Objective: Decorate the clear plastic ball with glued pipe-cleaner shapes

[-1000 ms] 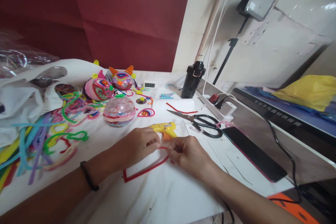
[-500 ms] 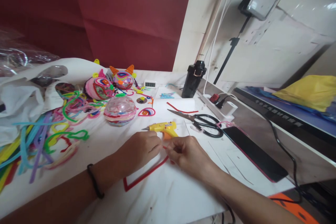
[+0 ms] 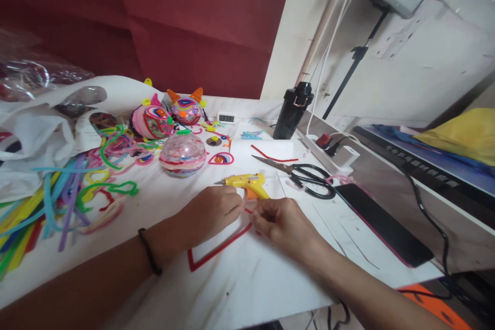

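left hand [image 3: 214,214]: fingertips hidden | red strip [image 3: 221,251]: partly covered by right hand [image 3: 288,224] | glue gun [image 3: 244,182]: handle end behind right hand | clock [image 3: 226,118]: digits too small to read | red sheet [image 3: 197,26]: cut off, top and left edges

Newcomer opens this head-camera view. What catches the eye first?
Likely the large dark-red sheet filling the upper left, with the orange-eared decorated ball below it at the back of the table. Next, the bright yellow glue gun mid-table, just beyond the hands. In front of it, the right hand pinches a bent red pipe cleaner, the left hand close beside it.
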{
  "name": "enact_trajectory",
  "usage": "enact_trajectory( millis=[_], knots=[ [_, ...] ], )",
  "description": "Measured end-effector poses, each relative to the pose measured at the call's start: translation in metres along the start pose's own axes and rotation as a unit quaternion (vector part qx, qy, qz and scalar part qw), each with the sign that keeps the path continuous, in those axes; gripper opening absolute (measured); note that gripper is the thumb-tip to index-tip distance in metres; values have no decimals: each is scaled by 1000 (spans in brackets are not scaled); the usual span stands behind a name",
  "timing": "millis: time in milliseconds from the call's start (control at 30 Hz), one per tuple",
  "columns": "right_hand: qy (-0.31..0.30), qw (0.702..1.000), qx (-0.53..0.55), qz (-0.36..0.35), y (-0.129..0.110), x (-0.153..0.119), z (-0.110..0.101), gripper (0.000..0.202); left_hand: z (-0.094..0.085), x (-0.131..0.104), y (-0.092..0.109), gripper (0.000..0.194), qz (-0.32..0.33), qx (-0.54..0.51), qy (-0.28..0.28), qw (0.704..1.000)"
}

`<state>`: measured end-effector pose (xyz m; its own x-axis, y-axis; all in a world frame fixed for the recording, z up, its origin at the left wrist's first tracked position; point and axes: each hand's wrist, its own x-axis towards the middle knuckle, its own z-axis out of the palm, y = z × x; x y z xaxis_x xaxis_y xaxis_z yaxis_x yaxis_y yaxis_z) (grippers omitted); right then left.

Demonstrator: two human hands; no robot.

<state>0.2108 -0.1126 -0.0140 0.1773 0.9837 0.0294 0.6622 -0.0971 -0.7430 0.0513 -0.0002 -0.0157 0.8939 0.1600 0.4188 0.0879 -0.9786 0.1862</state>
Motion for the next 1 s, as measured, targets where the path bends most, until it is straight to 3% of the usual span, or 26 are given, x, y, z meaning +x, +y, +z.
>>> enact_trajectory(
  millis=[267, 567, 733, 1000],
  knots=[
    [-18, 999, -29, -1, -2, -1, 1, 19, -2, 1, 3, 23, -34, -3, -42, 999],
    [-30, 997, -70, -9, -4, -2, 1, 23, 1, 0, 3, 28, -9, -7, -19, 1000],
    [-24, 999, -25, -18, 1, -2, 0, 22, -1, 0, 1, 29, -8, -11, -29, 999],
    [-44, 996, 66, 29, 4, -8, -6, 22, 0, 1, -2, 25, -26, -22, -63, 997]
  ],
)
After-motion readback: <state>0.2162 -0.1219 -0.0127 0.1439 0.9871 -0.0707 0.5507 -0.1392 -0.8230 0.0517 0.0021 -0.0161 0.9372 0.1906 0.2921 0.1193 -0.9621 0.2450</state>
